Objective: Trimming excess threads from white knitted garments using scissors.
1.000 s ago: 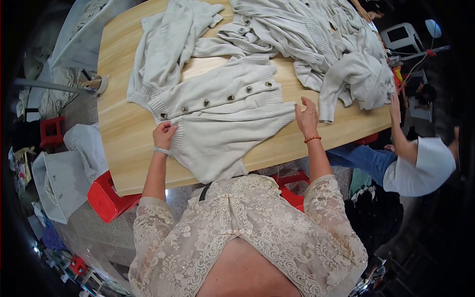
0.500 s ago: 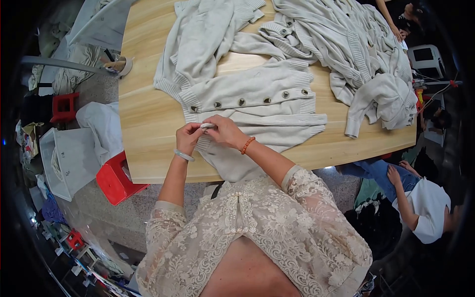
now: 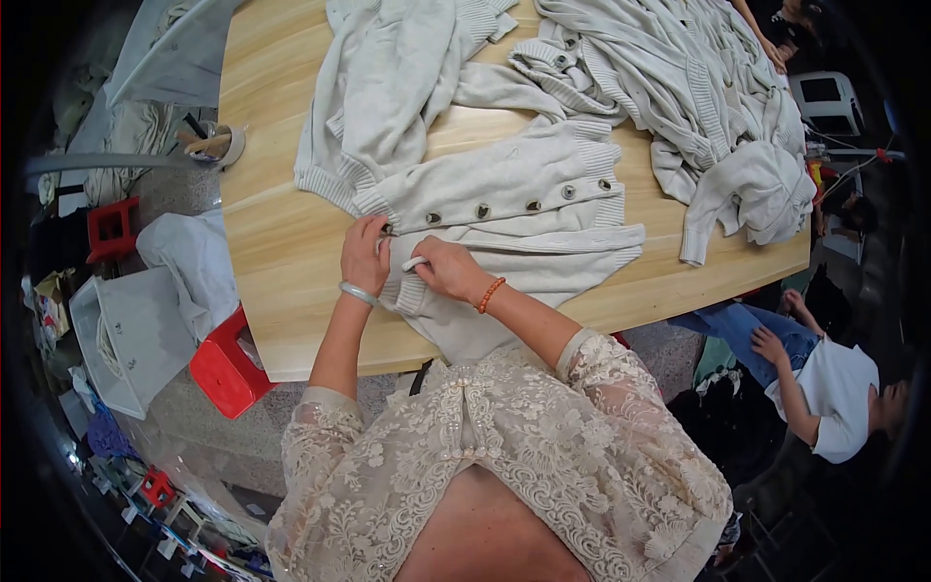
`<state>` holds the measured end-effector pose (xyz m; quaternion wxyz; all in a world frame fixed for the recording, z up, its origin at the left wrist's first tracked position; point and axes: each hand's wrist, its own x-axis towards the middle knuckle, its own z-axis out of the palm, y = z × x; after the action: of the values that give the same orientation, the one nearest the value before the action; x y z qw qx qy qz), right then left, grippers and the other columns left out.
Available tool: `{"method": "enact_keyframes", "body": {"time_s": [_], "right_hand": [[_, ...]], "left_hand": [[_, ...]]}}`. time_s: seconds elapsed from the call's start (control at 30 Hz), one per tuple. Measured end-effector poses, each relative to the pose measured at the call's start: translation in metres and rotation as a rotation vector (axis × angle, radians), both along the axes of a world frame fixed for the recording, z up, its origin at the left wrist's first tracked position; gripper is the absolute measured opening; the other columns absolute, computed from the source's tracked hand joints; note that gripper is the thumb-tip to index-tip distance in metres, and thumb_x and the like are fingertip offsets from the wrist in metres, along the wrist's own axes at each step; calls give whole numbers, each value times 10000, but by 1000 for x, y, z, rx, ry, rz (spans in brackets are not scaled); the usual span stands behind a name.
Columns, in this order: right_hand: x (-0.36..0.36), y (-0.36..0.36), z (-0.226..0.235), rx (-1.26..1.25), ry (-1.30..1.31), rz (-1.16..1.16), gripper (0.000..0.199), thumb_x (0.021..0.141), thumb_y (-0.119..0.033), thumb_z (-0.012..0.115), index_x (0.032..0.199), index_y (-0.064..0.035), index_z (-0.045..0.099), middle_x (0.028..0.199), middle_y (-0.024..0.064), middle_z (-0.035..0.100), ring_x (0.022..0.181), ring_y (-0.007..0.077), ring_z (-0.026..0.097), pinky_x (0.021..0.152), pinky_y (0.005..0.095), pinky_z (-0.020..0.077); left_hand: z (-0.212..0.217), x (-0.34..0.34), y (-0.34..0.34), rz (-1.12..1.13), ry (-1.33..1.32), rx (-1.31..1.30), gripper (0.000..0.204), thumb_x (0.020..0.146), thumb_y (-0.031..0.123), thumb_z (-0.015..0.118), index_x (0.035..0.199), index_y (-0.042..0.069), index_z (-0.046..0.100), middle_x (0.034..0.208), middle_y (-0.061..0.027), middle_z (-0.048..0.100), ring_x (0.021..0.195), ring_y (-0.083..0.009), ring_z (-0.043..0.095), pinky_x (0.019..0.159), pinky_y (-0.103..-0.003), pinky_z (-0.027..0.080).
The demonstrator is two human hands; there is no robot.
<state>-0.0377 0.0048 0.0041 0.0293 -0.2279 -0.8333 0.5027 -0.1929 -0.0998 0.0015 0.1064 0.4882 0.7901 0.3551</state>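
Note:
A pale grey knitted cardigan lies across the table in front of me, a row of dark buttons along its front band. My left hand is at the cardigan's left end, fingers closed on the band by the end button. Just to the right, my right hand pinches the opposite front edge, a folded bit of which sticks out from the fingers. The cloth under both hands is partly hidden.
More grey knitwear is heaped at the far right of the wooden table. A tool cup stands at the left edge. Beside the table are a red stool and a grey bin. A person in white sits at right.
My hands, together at the band's edge before, have come apart. The left has moved up to the end button; the right has shifted slightly right and down, still pinching the edge.

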Motion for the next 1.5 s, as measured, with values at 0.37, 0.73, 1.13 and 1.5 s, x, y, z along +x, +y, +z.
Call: {"method": "enact_keyframes", "body": {"time_s": [0.37, 0.73, 1.13, 1.5], "right_hand": [[4, -9, -6, 141, 31, -86, 209, 779, -115, 594, 957, -50, 506, 953, 164, 519, 824, 367, 578, 697, 450, 490], [28, -2, 22, 168, -44, -41, 368, 817, -141, 580, 1147, -33, 455, 991, 203, 533, 822, 382, 597, 712, 455, 488], [43, 8, 10, 47, 59, 8, 251, 798, -175, 568, 969, 8, 557, 930, 204, 561, 850, 378, 588, 756, 437, 474], [39, 16, 12, -128, -18, 80, 238, 751, -19, 528, 971, 19, 611, 981, 215, 574, 942, 384, 561, 835, 426, 442]], "left_hand": [[-22, 2, 11, 46, -836, -160, 80, 821, 87, 652, 823, 7, 656, 699, -3, 621, 560, -83, 535, 529, -215, 438], [-20, 29, 4, 252, -1299, -136, 119, 820, 106, 696, 895, 18, 667, 724, 16, 631, 528, -36, 488, 474, -182, 367], [4, 61, -19, -41, -751, -15, 273, 825, -39, 585, 1096, -52, 617, 980, -86, 658, 880, -152, 623, 806, -261, 488], [1, 73, -13, 95, -566, 8, 118, 863, -1, 553, 948, -39, 624, 841, -60, 640, 760, -103, 590, 711, -241, 479]]}}
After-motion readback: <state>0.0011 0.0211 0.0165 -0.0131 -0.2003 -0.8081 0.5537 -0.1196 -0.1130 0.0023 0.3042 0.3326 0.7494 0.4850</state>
